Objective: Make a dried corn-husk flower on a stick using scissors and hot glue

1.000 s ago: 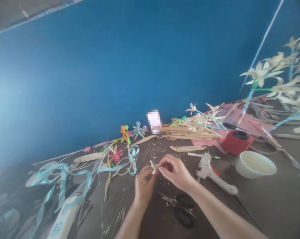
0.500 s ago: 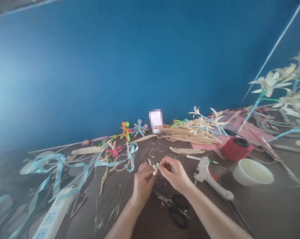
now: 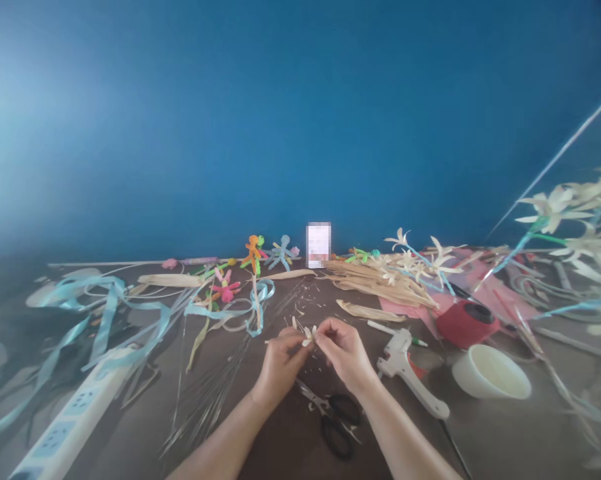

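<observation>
A small cream-white flower (image 3: 309, 335) with narrow petals is pinched between my two hands over the dark table. My left hand (image 3: 282, 363) is closed round its lower part, and the stem is hidden by the fingers. Thumb and forefinger of my right hand (image 3: 344, 352) press on the flower's right side. Just below the hands lie black-handled scissors (image 3: 333, 415), their blades pointing up and left. To the right of my right hand rests a white glue gun (image 3: 409, 373). Small pale scraps are scattered on the table around the flower.
Thin wires (image 3: 208, 393) and a white power strip (image 3: 75, 417) lie at left, near blue ribbon (image 3: 111, 300). Dried husks (image 3: 380, 287) lie behind. At right stand a white bowl (image 3: 491, 373), a red object with a dark round top (image 3: 468, 323) and finished white flowers (image 3: 553, 207).
The view has tilted and shifted slightly, so the table's back edge looks more level. Both hands still hold the flower, which has turned a little and shows its petals more.
</observation>
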Available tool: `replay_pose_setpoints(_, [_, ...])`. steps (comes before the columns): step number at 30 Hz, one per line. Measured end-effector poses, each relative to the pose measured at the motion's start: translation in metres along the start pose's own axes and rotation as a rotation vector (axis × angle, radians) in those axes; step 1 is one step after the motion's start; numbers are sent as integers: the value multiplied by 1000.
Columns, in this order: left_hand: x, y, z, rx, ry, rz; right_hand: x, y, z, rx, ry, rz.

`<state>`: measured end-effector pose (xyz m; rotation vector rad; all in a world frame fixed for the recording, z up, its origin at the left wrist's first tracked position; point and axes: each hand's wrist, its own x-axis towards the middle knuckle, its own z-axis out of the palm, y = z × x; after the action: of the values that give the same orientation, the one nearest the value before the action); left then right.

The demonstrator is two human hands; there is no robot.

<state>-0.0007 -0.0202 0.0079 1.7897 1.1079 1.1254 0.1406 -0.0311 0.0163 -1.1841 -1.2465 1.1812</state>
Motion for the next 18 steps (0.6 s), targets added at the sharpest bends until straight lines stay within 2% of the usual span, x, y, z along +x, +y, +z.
replay_pose_setpoints(11, [-2, -1, 3, -70, 3, -41, 3, 4, -3, 52, -36, 93])
replay_pose_setpoints(14, [-2, 0, 2, -78, -7, -51, 0, -8, -10, 95, 7, 40])
replay_pose_setpoints(17, [-1, 2, -1, -80, -24, -77, -13, -29, -29, 154, 117, -66])
replay_pose_setpoints(18, [-1, 3, -2, -77, -29, -86, -19, -35, -36, 146, 97, -86])
